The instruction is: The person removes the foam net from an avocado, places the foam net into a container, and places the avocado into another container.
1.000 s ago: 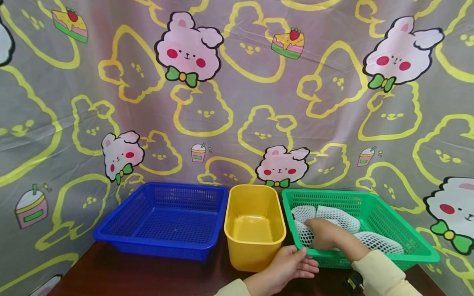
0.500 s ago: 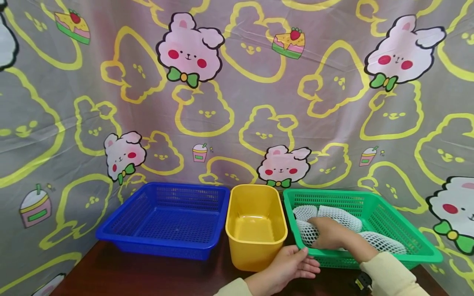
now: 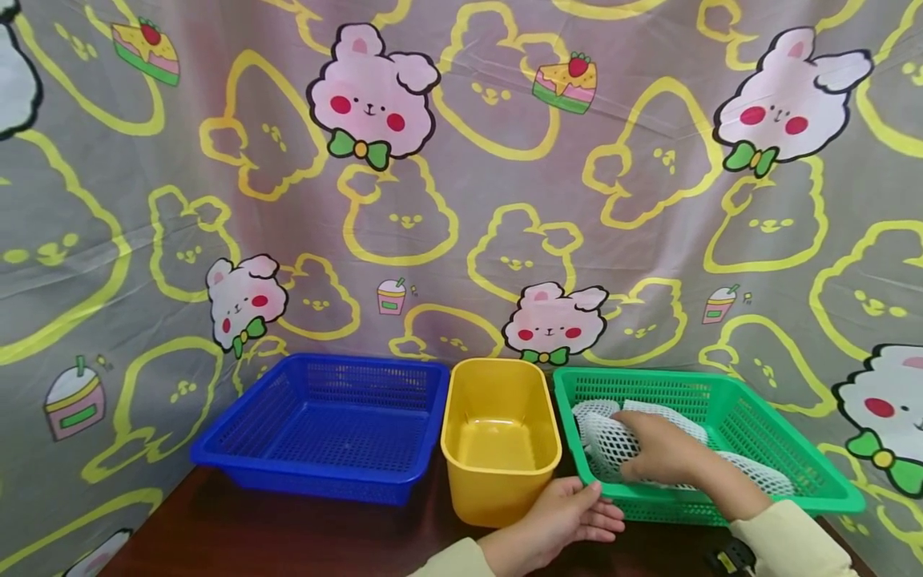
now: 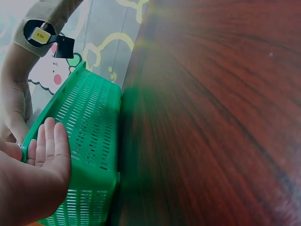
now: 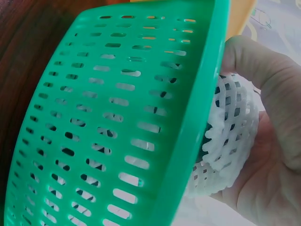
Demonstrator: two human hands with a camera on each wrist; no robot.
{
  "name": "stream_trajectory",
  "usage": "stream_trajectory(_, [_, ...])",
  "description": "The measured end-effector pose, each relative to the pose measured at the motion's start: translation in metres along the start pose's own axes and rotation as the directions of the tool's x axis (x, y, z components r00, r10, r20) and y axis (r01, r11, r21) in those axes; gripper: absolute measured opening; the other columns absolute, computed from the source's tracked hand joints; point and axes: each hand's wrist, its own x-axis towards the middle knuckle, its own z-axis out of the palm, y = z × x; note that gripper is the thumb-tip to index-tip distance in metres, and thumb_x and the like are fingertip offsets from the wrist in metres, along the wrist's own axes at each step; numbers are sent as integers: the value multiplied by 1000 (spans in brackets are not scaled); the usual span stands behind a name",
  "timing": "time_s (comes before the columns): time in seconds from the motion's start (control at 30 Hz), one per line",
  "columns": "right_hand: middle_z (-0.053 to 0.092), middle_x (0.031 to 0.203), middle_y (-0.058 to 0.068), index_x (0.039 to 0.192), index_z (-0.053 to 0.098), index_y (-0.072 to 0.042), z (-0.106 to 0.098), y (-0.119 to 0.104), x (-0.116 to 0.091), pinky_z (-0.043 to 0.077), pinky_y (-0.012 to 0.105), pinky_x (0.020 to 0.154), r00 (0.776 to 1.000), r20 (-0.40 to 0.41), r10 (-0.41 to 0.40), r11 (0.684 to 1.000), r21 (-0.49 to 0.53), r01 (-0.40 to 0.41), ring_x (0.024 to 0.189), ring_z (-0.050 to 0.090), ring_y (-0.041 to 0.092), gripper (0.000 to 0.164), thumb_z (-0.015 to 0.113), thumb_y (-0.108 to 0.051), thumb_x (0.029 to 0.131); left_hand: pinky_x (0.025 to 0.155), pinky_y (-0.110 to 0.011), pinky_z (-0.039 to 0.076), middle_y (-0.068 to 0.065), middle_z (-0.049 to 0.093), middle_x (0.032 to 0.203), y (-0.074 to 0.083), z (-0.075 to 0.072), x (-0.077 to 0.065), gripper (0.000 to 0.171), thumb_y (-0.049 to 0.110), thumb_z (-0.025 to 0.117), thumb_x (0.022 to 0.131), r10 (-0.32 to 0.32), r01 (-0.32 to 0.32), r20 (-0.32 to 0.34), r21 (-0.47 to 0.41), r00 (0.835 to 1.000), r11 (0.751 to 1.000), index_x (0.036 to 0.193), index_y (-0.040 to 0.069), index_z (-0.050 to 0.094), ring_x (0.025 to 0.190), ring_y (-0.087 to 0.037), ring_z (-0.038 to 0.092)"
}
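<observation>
My right hand (image 3: 659,449) grips a rounded item in a white foam net sleeve (image 3: 611,442), inside the left part of the green basket (image 3: 793,449). In the right wrist view, thumb and fingers wrap the netted bundle (image 5: 235,136) just behind the basket rim (image 5: 200,113); something dark shows through the mesh. Other netted pieces (image 3: 674,421) lie around it, one (image 3: 760,473) partly behind the wrist. My left hand (image 3: 566,517) is at the basket's front left corner, thumb touching the rim, fingers straight. The left wrist view shows its palm (image 4: 44,174) beside the slotted wall (image 4: 91,122).
A yellow bin (image 3: 501,489) stands close to the green basket's left side, with a blue basket (image 3: 310,473) farther left. Both have bare floors. All three rest on a dark brown table (image 3: 216,529) before a patterned curtain (image 3: 461,176).
My right hand has drawn up and slightly right, turning and raising the netted item among the others. My left hand keeps its place at the basket corner.
</observation>
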Motion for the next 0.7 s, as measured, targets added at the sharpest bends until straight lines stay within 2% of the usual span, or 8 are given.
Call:
stream_trajectory(0.17, [61,118,18,128,53,8,-4,1,-3,49,49,80,999,-39,-16,1000,-3,16,100,58,32,75,81,-14,63,80,-45,54,-25,68,100,0,0,1,25,19,44,104,20,-20,7,0,1000,1000,104,-4,56,95,-36,68])
stream_trajectory(0.3, [62,113,14,127,54,7,-6,0,-7,49,40,71,997,-66,-32,999,7,32,90,57,23,75,82,-16,62,80,-44,55,-23,69,99,0,0,1,27,19,45,104,2,-2,-7,11,1000,1000,104,-5,57,95,-35,68])
stream_trajectory(0.53, [61,116,14,128,54,5,-10,-5,-17,48,37,69,991,-115,-66,998,15,68,89,56,21,74,83,-17,63,80,-42,55,-23,69,101,4,-3,-7,29,19,49,103,-57,56,5,56,998,997,107,-8,60,94,-32,69])
stream_trajectory(0.7, [61,115,11,128,55,3,-13,-10,-25,49,34,68,983,-159,-92,995,18,96,89,55,20,73,84,-18,64,80,-41,55,-19,70,98,8,-8,-17,31,18,48,103,-59,54,45,116,997,992,109,-9,61,95,-33,68])
